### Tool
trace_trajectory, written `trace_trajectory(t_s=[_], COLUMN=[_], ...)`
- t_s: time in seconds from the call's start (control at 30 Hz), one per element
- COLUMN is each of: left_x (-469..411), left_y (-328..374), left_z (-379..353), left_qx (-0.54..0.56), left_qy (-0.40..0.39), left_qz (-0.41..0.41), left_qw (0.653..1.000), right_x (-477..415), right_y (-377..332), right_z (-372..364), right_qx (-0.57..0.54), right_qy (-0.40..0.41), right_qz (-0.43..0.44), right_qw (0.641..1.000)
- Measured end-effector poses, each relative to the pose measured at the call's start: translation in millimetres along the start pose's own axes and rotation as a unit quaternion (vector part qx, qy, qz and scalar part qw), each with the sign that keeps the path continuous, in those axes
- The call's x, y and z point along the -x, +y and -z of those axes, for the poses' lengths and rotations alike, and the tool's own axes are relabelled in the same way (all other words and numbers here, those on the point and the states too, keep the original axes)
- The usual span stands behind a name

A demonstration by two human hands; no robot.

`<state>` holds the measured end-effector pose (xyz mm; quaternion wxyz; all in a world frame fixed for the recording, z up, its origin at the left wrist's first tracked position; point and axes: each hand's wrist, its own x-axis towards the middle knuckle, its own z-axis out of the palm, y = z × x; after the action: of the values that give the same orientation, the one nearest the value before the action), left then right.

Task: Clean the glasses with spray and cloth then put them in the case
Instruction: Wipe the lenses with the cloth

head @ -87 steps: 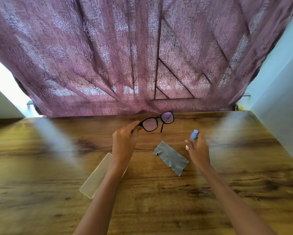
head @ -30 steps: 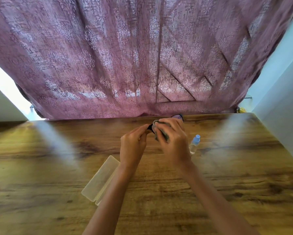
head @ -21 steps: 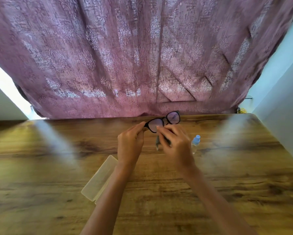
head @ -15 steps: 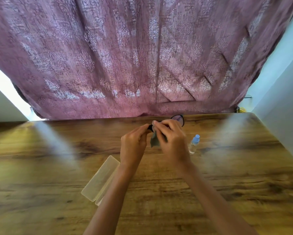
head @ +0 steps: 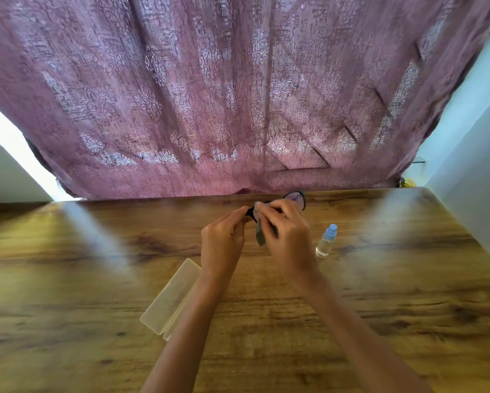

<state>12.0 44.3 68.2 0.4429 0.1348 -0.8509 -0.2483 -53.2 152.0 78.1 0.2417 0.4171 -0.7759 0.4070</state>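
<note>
The black-framed glasses (head: 295, 197) are held up over the far middle of the wooden table (head: 380, 307). My left hand (head: 222, 239) pinches their left end. My right hand (head: 286, 231) presses the grey cloth (head: 259, 236) against the left lens, which is hidden; only the right lens shows above my fingers. The small clear spray bottle (head: 325, 241) with a blue cap stands on the table just right of my right hand. The translucent plastic case (head: 171, 297) lies open on the table below my left wrist.
A purple patterned curtain (head: 238, 95) hangs along the table's far edge. A pale wall (head: 476, 154) borders the table on the right. Bright streaks of light cross the tabletop on both sides.
Earlier my right hand held the spray bottle and the cloth lay on the table. The bottle now stands on the table, and my right hand rubs the cloth over the left lens.
</note>
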Motion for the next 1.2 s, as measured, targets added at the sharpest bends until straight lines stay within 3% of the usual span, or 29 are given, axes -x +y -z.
trace_trajectory(t_s=[0.2,0.5,0.73,0.93,1.2], left_x=[1,0,-2,-2,-2], left_y=[-6,-5,-9,-2,-6], left_z=[-1,-1,-2,-3,1], left_qx=[0.020,0.022,0.026,0.012,0.026], left_qy=[0.026,0.013,0.027,0.018,0.030], left_qz=[0.014,0.038,0.058,0.030,0.055], left_qw=[0.999,0.999,0.998,0.999,0.998], right_x=[-5,4,10,5,-10], right_y=[8,-1,9,1,12], right_z=[4,-4,6,1,7], right_qx=[0.023,-0.007,0.009,0.010,0.024], right_qy=[0.012,-0.031,-0.025,-0.048,-0.021], right_qz=[-0.036,0.044,0.006,0.051,-0.009], right_qw=[0.999,0.999,1.000,0.997,0.999])
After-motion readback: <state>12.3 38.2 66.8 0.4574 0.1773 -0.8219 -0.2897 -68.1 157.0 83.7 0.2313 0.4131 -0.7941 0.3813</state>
